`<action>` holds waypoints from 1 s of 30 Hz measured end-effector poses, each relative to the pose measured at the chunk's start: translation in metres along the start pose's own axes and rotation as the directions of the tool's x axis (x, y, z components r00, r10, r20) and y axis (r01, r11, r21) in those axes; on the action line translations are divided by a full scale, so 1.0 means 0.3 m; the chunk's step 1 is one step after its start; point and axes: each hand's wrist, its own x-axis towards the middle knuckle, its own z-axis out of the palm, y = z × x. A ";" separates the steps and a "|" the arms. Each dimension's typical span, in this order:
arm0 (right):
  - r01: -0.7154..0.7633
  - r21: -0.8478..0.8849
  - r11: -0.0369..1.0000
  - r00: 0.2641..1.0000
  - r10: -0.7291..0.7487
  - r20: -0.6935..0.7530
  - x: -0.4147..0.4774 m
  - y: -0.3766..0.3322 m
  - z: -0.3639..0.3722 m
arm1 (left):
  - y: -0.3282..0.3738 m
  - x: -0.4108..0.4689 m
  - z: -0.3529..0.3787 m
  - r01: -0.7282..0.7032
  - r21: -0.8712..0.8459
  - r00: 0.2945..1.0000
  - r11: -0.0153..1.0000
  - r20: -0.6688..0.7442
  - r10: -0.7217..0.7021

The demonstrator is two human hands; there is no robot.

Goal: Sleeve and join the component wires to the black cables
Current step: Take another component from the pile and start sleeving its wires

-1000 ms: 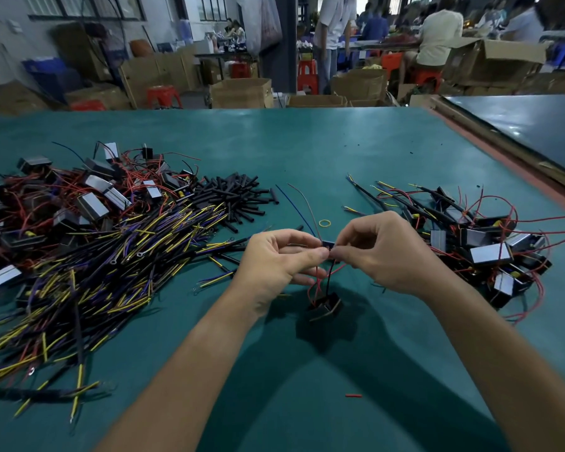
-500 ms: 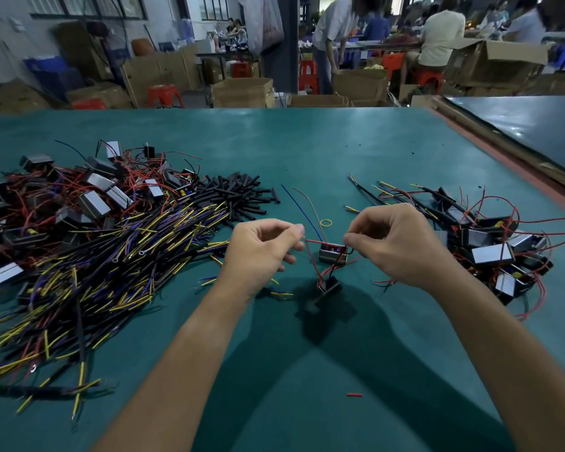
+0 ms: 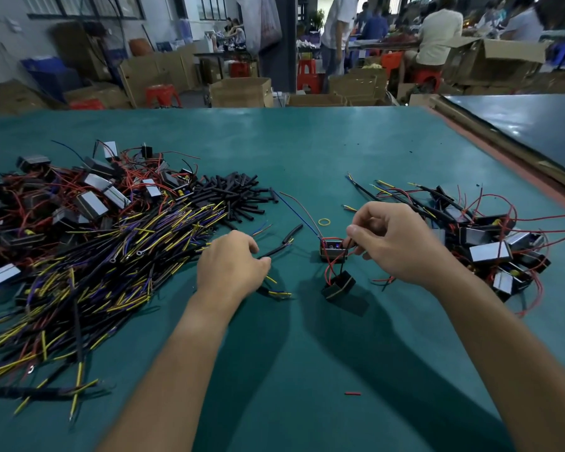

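My left hand (image 3: pixel 232 264) rests knuckles up on the green table mat (image 3: pixel 307 151). Its fingers are curled round a black cable (image 3: pixel 286 241), which runs out from my fingertips, away from me and to the right.

My right hand (image 3: pixel 400 244) is apart from the left, thumb and forefinger pinched on the component wires (image 3: pixel 346 246). They rise from a small open-topped component (image 3: pixel 332 254) sitting on the mat just left of those fingertips. Red leads (image 3: pixel 327 272) trail from it toward me to a second black component (image 3: pixel 338 285), which is tilted and lies between my two wrists, closer to the right one. A blue wire (image 3: pixel 296 208) runs away from the open component, and a yellow rubber band (image 3: pixel 324 221) lies just beyond my right fingertips.

Left of my left hand spreads a heap of black cables with yellow and purple ends (image 3: pixel 111 275), its edge right beside my knuckles. Beyond that hand lies a scatter of black sleeves (image 3: pixel 235 195), with a pile of boxed components and red wires (image 3: pixel 79 197) farther left. Right of my right hand is another pile — components with cables attached (image 3: pixel 490 247). A short red scrap (image 3: pixel 353 393) lies on the mat between my forearms.
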 end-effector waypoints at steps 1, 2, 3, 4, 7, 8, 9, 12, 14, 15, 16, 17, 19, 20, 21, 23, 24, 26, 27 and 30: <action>0.003 -0.002 1.000 1.000 -0.003 -0.010 0.001 0.001 -0.002 | -0.002 0.001 0.006 -0.005 0.015 1.000 1.000 -0.004 0.005; 0.007 -0.002 1.000 1.000 -0.007 -0.021 0.002 0.003 -0.006 | -0.006 0.004 0.010 -0.008 0.017 1.000 1.000 -0.021 0.008; 0.012 -0.001 1.000 1.000 -0.012 -0.029 0.003 0.003 -0.007 | -0.010 0.009 0.011 -0.009 0.010 0.999 1.000 -0.048 0.010; 0.018 -0.002 1.000 0.999 -0.018 -0.031 0.003 0.003 -0.008 | -0.014 0.013 0.011 -0.010 0.002 0.997 1.000 -0.072 0.010; 0.029 -0.013 0.999 0.999 -0.030 -0.036 0.001 0.002 -0.006 | -0.023 0.021 0.011 0.008 -0.002 0.996 1.000 -0.093 -0.008; 0.030 -0.019 0.999 0.999 -0.031 -0.038 0.001 0.001 -0.006 | -0.027 0.024 0.009 0.028 -0.008 0.994 1.000 -0.102 -0.029; 0.029 -0.024 0.999 0.999 -0.030 -0.038 0.002 0.001 -0.006 | -0.032 0.029 0.006 0.051 -0.020 0.992 0.999 -0.115 -0.053; 0.019 -0.021 1.000 0.999 -0.019 -0.033 0.000 -0.001 -0.008 | -0.051 0.042 0.005 0.089 -0.021 0.990 0.996 -0.106 -0.091; 0.014 -0.022 1.000 1.000 -0.015 -0.027 -0.003 -0.004 -0.008 | -0.057 0.045 0.013 0.076 0.035 0.996 0.996 -0.048 -0.075; 0.014 -0.023 1.000 1.000 -0.014 -0.024 -0.004 -0.005 -0.005 | -0.058 0.045 0.018 0.069 0.060 0.997 0.996 -0.023 -0.067; 0.015 -0.025 1.000 1.000 -0.015 -0.022 -0.006 -0.006 -0.004 | -0.057 0.046 0.022 0.066 0.073 0.998 0.995 -0.010 -0.066; 0.015 -0.027 1.000 1.000 -0.016 -0.020 -0.006 -0.008 -0.001 | -0.057 0.048 0.024 0.070 0.072 0.998 0.995 -0.008 -0.070; 0.017 -0.035 0.999 1.000 -0.018 -0.020 -0.007 -0.010 0.001 | -0.059 0.053 0.024 0.083 0.049 0.996 0.995 -0.026 -0.082; 0.016 -0.040 0.999 1.000 -0.017 -0.020 -0.007 -0.010 0.002 | -0.061 0.056 0.025 0.086 0.030 0.996 0.996 -0.038 -0.085; 0.013 -0.040 0.999 1.000 -0.014 -0.021 -0.007 -0.011 0.003 | -0.064 0.057 0.024 0.088 0.010 0.995 0.996 -0.051 -0.087; 0.009 -0.029 1.000 1.000 -0.009 -0.018 -0.006 -0.010 0.005 | -0.066 0.057 0.021 0.083 -0.025 0.993 0.996 -0.079 -0.084; 0.008 -0.023 1.000 1.000 -0.008 -0.015 -0.006 -0.010 0.006 | -0.066 0.056 0.019 0.076 -0.034 0.993 0.997 -0.087 -0.079; 0.007 -0.016 1.000 1.000 -0.007 -0.007 -0.006 -0.011 0.008 | -0.065 0.053 0.019 0.067 -0.028 0.994 0.997 -0.085 -0.069; 0.008 -0.014 1.000 1.000 -0.008 -0.004 -0.007 -0.011 0.008 | -0.064 0.051 0.019 0.062 -0.026 0.994 0.998 -0.083 -0.064; 0.008 -0.015 1.000 1.000 -0.008 0.003 -0.010 -0.011 0.007 | -0.062 0.048 0.020 0.045 -0.025 0.996 0.999 -0.072 -0.046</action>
